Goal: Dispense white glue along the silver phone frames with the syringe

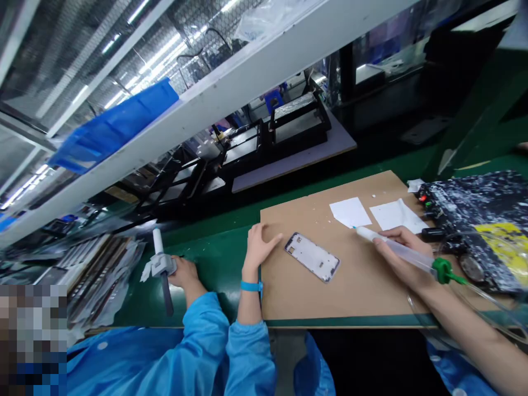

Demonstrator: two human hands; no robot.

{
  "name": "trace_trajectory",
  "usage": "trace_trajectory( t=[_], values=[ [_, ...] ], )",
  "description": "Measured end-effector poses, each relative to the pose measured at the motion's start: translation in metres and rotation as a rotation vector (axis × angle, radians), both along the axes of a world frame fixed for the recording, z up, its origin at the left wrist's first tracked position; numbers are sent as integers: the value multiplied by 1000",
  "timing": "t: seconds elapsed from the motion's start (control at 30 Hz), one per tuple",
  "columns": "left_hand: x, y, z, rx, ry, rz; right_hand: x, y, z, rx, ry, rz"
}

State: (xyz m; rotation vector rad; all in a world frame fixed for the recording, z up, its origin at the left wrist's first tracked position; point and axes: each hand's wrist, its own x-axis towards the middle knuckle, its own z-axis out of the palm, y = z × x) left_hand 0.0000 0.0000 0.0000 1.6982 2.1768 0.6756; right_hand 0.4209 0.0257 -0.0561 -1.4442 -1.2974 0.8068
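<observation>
A white phone middle frame (312, 257) lies flat on a brown cardboard sheet (363, 297). My left hand (259, 246), with a blue wristband, rests open on the sheet's left edge, thumb pointing toward the frame a little to its right. My right hand (402, 253) is closed round a clear dispensing syringe (406, 253) with a green end cap and a thin hose. The syringe tip points left, near a white paper slip (350, 212), to the right of the frame.
A co-worker's hand (183, 272) in a blue sleeve holds a white-and-dark syringe tool (161, 267) upright on the green belt. A second paper (396, 215), a speckled black box (474, 201), black trays (289, 124) behind and stacked packets (97, 269) at the left surround the sheet.
</observation>
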Motion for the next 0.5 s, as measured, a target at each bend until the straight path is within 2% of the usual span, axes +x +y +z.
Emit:
trace_trajectory(
  t=[0.1,0.27,0.37,0.5],
  values=[
    [42,2,2,-72,109,-128,0,1,2,23,46,12],
    [95,-1,-5,-118,92,-338,2,-1,9,51,150,42],
    [110,1,-15,-96,35,-430,-2,-7,15,10,239,186],
    [122,5,-29,-41,-33,-463,-15,-14,16,-108,299,412]
  ],
)
